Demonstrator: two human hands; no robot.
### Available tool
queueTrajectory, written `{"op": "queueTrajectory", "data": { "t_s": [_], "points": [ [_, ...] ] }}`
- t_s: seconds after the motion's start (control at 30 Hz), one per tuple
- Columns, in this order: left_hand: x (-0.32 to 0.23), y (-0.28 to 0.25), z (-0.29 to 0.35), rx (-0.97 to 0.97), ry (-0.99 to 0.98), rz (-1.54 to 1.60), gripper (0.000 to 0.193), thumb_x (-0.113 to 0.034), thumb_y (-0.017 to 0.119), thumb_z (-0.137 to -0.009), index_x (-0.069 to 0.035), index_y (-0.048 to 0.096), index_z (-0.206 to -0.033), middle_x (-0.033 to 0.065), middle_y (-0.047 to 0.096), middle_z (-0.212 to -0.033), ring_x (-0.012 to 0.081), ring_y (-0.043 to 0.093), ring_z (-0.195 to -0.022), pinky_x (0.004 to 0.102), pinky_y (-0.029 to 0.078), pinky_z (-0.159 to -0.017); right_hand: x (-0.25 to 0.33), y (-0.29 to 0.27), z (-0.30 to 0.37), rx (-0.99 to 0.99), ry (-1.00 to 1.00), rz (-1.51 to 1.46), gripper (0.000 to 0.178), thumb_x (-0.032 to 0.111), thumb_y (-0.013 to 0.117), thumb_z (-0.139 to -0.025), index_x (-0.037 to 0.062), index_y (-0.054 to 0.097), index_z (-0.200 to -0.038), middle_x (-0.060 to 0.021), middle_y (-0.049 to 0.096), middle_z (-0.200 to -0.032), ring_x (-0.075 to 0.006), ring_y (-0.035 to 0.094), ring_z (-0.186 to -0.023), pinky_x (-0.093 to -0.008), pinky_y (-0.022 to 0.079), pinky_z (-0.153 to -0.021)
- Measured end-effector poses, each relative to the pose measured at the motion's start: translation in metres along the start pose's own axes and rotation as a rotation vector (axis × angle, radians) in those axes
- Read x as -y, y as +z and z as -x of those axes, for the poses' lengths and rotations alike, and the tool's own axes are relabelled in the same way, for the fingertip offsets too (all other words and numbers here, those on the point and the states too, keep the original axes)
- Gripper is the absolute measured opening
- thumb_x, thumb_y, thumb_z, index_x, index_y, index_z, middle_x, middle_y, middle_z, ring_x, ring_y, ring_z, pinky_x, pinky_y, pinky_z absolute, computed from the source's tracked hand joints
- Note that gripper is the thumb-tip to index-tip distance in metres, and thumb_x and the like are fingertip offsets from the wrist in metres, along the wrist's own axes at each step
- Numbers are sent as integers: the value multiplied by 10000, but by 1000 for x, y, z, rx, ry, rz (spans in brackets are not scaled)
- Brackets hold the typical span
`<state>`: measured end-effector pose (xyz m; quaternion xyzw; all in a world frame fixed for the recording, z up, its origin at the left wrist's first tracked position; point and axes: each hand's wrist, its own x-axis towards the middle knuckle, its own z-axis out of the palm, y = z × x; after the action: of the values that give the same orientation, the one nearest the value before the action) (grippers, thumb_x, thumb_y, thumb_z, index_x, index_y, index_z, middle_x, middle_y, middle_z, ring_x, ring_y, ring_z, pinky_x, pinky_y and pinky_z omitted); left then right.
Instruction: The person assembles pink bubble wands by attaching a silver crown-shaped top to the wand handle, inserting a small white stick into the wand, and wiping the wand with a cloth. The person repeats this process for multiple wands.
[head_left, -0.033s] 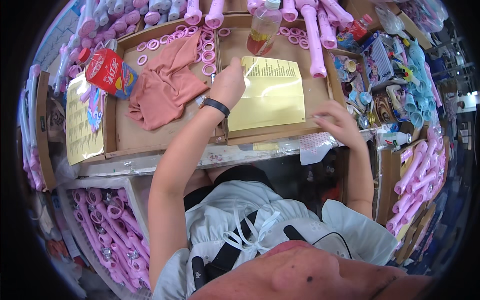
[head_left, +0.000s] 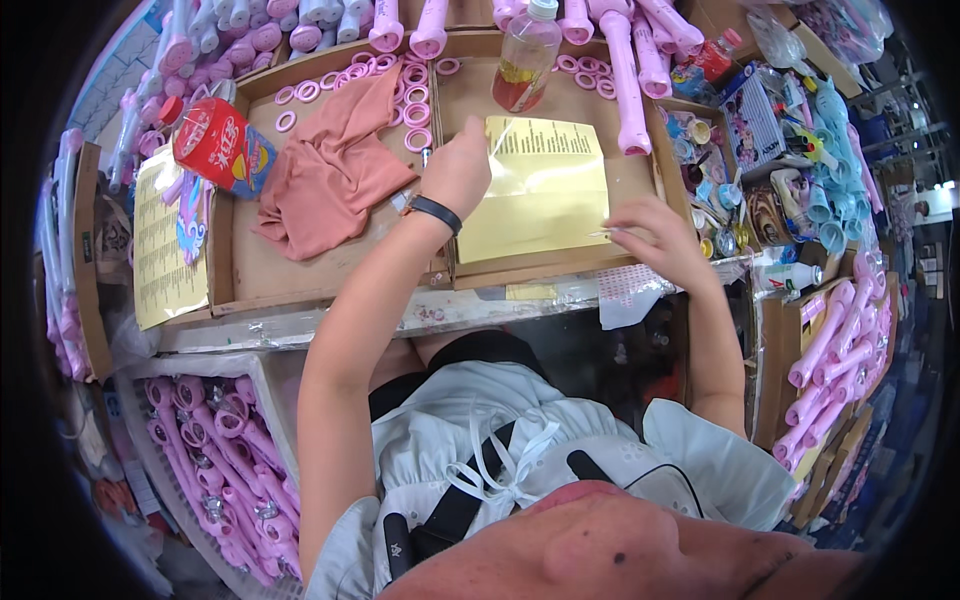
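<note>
One desk carries two cardboard trays, side by side. Right tray: yellow printed sheet. Left tray: crumpled salmon cloth. Hands: left hand curled at sheet's left edge, fingertips hidden, grip cannot be told; right hand at lower right corner, pinching a slim pale item, kind unclear.

From my remote post I see a pale yellow sheet with dark printed rows; left of it, plain salmon cloth; farther left, a red-and-blue bottle; beyond its left corner, pink rings; below its right corner, pink-dotted white paper.
</note>
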<state>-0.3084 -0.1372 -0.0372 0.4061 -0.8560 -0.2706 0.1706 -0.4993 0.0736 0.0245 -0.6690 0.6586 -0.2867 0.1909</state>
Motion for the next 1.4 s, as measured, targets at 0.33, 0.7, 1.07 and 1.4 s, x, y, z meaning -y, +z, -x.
{"op": "queueTrajectory", "data": {
  "t_s": [0.33,0.7,1.07,1.4],
  "points": [
    [-14,15,36,385,354,-480,850,-539,699,-668,-225,361,-1382,214,305,-1409,440,287,-1288,545,278,-1014,-24,35,-39,508,113,7,247,226,696,-764,57,638,-934,-121,596,-907,-259,575,-890,-351,461,-786],
    [-16,5,33,465,348,-540,879,-591,719,-607,-259,398,-1355,213,287,-1422,443,298,-1286,542,303,-1001,-32,68,-229,-725,73,-9,983,309,823,-611,-58,250,-1321,-255,408,-1252,-341,447,-1160,-388,391,-958],
    [-11,6,33,433,346,-463,900,-560,766,-554,-241,438,-1329,234,308,-1413,446,343,-1254,469,352,-1001,-34,43,-148,-814,90,-314,910,127,820,-631,-77,248,-1309,-195,397,-1230,-277,458,-1117,-360,385,-965],
    [-7,-27,118,-96,400,-352,485,-412,688,-721,-102,606,-1085,107,624,-1052,252,544,-1079,528,170,-1079,-75,65,-127,-909,254,216,978,348,776,-698,-117,197,-1334,-283,333,-1294,-354,417,-1171,-426,363,-1002]
  ]
}}
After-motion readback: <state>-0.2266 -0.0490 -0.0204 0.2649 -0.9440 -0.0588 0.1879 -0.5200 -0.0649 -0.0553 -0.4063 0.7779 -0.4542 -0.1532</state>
